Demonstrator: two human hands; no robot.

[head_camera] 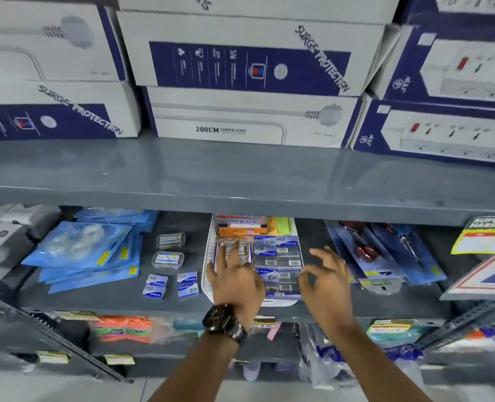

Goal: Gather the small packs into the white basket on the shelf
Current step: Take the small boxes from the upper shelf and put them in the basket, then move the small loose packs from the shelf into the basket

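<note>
The white basket (209, 250) stands mid-shelf and holds rows of small blue-grey packs (278, 256), with orange and white boxes at its back. My left hand (234, 281), a watch on its wrist, reaches into the basket's left side. Its fingers are spread flat on a clear pack (242, 250) lying there. My right hand (327, 285) hovers at the basket's right edge, fingers curled apart and holding nothing. Left of the basket lie two clear cases (169, 250) and several small blue-white packs (171, 285) on the grey shelf.
Blue blister packs (86, 250) are piled at the left, and blue carded tools (385, 256) lie at the right. The upper shelf board (240, 181) overhangs the basket and carries surge-protector boxes (249, 68). A lower shelf holds bagged goods (124, 329).
</note>
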